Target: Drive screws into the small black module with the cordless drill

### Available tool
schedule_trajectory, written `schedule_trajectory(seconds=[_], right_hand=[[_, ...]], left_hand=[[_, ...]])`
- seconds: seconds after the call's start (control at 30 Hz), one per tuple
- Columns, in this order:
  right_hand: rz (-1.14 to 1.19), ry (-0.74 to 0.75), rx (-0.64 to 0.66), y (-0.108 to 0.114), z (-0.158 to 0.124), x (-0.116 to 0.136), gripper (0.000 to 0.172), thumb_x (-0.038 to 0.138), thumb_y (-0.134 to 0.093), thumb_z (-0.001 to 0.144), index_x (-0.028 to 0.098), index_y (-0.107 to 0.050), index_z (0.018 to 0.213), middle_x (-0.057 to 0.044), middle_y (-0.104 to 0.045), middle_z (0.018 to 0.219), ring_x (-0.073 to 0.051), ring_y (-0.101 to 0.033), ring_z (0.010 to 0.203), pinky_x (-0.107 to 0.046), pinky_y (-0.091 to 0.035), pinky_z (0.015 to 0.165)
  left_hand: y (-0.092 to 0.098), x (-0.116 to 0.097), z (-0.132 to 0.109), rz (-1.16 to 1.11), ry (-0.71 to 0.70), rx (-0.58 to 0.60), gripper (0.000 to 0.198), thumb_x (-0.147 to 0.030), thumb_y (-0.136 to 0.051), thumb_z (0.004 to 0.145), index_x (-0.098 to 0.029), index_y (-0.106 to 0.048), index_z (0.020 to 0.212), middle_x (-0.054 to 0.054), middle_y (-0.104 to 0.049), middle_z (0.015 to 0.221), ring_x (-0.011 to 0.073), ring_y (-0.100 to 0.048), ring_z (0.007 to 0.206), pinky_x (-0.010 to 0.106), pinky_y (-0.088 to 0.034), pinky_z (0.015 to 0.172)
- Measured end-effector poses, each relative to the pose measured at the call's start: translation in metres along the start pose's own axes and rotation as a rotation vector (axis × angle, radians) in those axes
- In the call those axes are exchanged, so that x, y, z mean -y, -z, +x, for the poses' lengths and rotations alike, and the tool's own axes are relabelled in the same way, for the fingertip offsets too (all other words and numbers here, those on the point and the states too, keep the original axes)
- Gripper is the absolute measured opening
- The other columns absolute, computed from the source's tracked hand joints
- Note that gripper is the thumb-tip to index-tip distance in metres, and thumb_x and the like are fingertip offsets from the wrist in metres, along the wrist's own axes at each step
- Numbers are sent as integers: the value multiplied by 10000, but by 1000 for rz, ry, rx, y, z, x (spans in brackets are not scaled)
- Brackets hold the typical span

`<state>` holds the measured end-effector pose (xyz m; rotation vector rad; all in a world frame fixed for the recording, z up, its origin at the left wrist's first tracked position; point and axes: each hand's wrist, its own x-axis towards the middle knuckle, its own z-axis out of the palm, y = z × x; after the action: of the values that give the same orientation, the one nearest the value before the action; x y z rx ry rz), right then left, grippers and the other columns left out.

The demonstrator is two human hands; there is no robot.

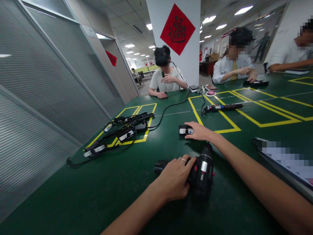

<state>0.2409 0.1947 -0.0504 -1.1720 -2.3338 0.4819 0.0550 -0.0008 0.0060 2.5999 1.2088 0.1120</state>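
A black cordless drill [201, 169] with red trim lies on its side on the green table [102, 195]. My left hand [174, 178] rests over its handle, fingers curled around it. My right hand [199, 131] reaches further out and lies on a small black battery pack [184, 130] with a white label, fingers closing over its right end.
A tangle of black chargers and cables [122, 132] lies to the left inside yellow tape boxes. A screwdriver-like tool [223, 107] lies beyond the battery. A flat device [286, 156] sits at the right. Three people sit at the far side of the table.
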Motion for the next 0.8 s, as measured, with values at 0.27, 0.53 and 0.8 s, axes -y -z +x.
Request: schedule_trajectory(seconds=[0.27, 0.53, 0.8], right_hand=[[13, -27, -402, 20, -7, 13, 471, 461, -531, 880, 169, -579, 1246, -125, -594, 1250, -255, -541, 1174, -401, -395, 1035], [-15, -114, -706, 23, -42, 19, 288, 317, -446, 910, 177, -634, 1078, -107, -641, 1072, -252, -587, 1038, -399, -447, 953], [93, -322, -1200, 13, -65, -9, 321, 290, -317, 946, 159, -509, 1167, -127, -606, 1061, -217, -617, 935, -392, -494, 864]], left_hand=[[-9, 10, 6, 113, 72, 16, 732, -305, -582, 711, -114, -387, 1390, 191, -621, 1168, 346, -610, 1007, 478, -477, 880], [-6, 17, 10, 57, 77, 10, 699, -360, -642, 669, -201, -471, 1328, 119, -701, 1061, 318, -663, 925, 412, -504, 769], [2, 27, 0, -67, 147, -138, 637, -455, -656, 710, -235, -521, 1293, 89, -722, 1062, 303, -683, 921, 387, -499, 791]])
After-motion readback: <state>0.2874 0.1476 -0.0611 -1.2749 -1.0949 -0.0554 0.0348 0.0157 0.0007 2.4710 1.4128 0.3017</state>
